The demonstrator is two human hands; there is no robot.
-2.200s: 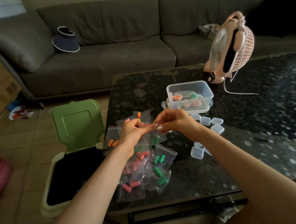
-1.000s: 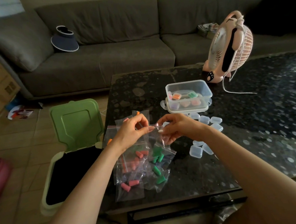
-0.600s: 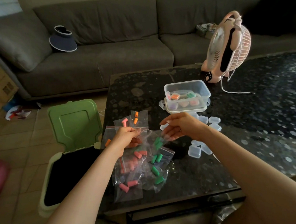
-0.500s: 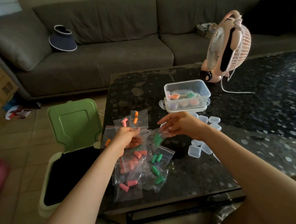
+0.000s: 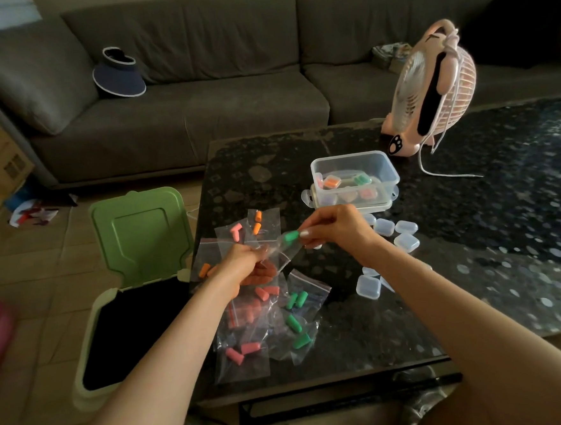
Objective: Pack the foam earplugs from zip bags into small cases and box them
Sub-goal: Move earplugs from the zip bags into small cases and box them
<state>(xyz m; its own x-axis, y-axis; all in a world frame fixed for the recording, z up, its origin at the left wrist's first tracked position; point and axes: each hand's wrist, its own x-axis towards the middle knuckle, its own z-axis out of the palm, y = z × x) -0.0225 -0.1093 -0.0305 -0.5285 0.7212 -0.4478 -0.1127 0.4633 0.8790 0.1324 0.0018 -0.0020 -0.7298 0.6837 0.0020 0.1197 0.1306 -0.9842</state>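
My right hand (image 5: pixel 335 230) pinches green foam earplugs (image 5: pixel 290 236) at the mouth of a clear zip bag (image 5: pixel 280 253). My left hand (image 5: pixel 241 265) grips that bag's lower end above the table. Beneath the hands lie several zip bags with pink (image 5: pixel 240 351), green (image 5: pixel 297 324) and orange (image 5: pixel 256 223) earplugs. Several small clear cases (image 5: pixel 395 232) lie to the right. A clear plastic box (image 5: pixel 355 182) behind them holds filled cases.
The dark speckled table (image 5: pixel 474 248) carries a pink fan (image 5: pixel 430 92) with a white cord at the back right. A green bin (image 5: pixel 125 289) with its lid up stands on the floor to the left. A grey sofa (image 5: pixel 198 95) with a visor hat lies beyond.
My hands opened the zip bag and moved apart. My right hand has drawn the green earplugs up out of the bag while my left hand keeps hold of the bag.
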